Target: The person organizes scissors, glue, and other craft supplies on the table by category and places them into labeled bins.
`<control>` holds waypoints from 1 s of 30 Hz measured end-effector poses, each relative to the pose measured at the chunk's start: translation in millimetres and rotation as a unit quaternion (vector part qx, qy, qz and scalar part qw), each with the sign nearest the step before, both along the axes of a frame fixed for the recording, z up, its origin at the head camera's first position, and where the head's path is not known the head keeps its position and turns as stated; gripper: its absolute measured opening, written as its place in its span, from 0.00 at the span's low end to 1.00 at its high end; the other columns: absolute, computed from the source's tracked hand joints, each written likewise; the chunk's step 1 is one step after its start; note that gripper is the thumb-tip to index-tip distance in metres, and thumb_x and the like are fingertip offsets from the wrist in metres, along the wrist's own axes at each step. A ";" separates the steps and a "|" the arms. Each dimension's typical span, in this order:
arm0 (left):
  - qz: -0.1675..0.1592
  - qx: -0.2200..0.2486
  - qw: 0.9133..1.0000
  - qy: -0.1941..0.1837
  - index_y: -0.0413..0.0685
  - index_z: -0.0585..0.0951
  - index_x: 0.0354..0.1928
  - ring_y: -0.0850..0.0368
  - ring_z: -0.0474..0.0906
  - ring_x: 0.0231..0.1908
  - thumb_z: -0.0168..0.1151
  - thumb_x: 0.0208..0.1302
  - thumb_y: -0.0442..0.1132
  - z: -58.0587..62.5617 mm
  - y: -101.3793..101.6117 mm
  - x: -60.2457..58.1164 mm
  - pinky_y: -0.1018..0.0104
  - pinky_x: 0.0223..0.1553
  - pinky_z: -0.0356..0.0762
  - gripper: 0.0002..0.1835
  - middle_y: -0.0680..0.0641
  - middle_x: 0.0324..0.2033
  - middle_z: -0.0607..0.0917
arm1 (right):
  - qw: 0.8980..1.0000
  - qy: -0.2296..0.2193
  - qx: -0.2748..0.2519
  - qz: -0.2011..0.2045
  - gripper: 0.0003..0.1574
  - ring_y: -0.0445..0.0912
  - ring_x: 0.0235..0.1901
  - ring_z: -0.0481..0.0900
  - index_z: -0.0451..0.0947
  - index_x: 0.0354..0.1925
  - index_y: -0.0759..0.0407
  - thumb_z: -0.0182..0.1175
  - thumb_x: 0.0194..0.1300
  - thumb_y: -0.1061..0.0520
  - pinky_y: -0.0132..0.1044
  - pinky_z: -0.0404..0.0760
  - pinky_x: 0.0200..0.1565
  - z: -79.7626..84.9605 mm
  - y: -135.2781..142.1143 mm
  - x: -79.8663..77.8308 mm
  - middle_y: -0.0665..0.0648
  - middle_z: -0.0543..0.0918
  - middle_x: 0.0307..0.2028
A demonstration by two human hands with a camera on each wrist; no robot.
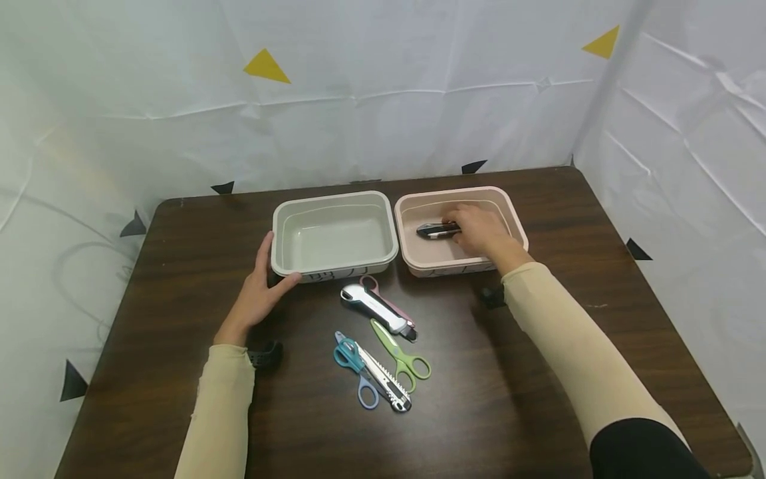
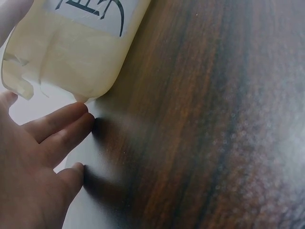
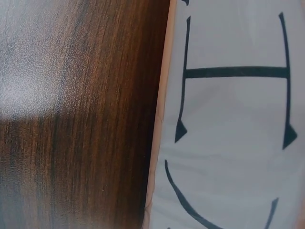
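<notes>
Down inside the pink bin [image 1: 421, 267], my right hand [image 1: 479, 229] holds one end of a black and silver box cutter [image 1: 433, 231]; its fingertips are partly hidden. My left hand [image 1: 257, 296], fingers spread, touches the front left corner of the pale grey-green bin [image 1: 335, 197]. In the left wrist view its fingers [image 2: 66, 131] lie beside that bin's labelled wall [image 2: 81, 57]. On the table in front are a white and black box cutter [image 1: 377, 309], pink-handled scissors [image 1: 391, 306], green scissors [image 1: 402, 356], blue scissors [image 1: 349, 354] and a slim silver box cutter [image 1: 383, 376].
Both bins stand side by side near the back of the dark wood table [image 1: 479, 399]. A paper label [image 3: 233, 105] with black strokes covers the pink bin's front wall. White sheeting [image 1: 383, 86] with yellow and black triangles hangs behind the table and along its sides.
</notes>
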State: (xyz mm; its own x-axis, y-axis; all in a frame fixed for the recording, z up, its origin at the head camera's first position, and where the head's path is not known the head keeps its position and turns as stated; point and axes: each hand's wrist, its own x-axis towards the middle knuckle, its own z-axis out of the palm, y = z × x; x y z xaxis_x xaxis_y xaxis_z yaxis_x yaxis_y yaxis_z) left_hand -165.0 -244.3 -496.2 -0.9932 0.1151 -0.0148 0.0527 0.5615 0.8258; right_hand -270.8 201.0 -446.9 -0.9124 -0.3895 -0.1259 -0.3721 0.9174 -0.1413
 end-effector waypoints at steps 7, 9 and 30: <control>-0.002 -0.002 1.000 -0.004 0.83 0.35 0.75 0.40 0.50 0.73 0.64 0.63 0.59 -0.5 -1.6 0.0 0.28 0.62 0.49 0.52 0.45 0.76 0.51 | 1.000 -0.005 0.004 0.003 0.27 0.56 0.60 0.72 0.79 0.59 0.56 0.64 0.59 0.62 0.55 0.71 0.56 1.7 -1.0 -0.4 0.59 0.76 0.60; -0.001 0.000 1.000 -0.004 0.82 0.36 0.75 0.40 0.51 0.73 0.65 0.63 0.59 -0.7 -2.2 0.1 0.28 0.62 0.50 0.52 0.45 0.76 0.52 | 1.000 -0.006 0.004 0.002 0.28 0.56 0.60 0.72 0.78 0.59 0.56 0.64 0.59 0.62 0.55 0.71 0.56 2.0 -1.3 -0.2 0.59 0.76 0.60; -0.002 -0.002 1.000 -0.003 0.80 0.37 0.76 0.37 0.53 0.72 0.65 0.63 0.58 0.3 -5.8 3.6 0.27 0.61 0.51 0.53 0.42 0.75 0.54 | 0.996 0.074 -0.051 -0.023 0.25 0.57 0.49 0.79 0.82 0.55 0.54 0.67 0.57 0.57 0.52 0.76 0.46 25.1 -15.4 24.5 0.58 0.81 0.50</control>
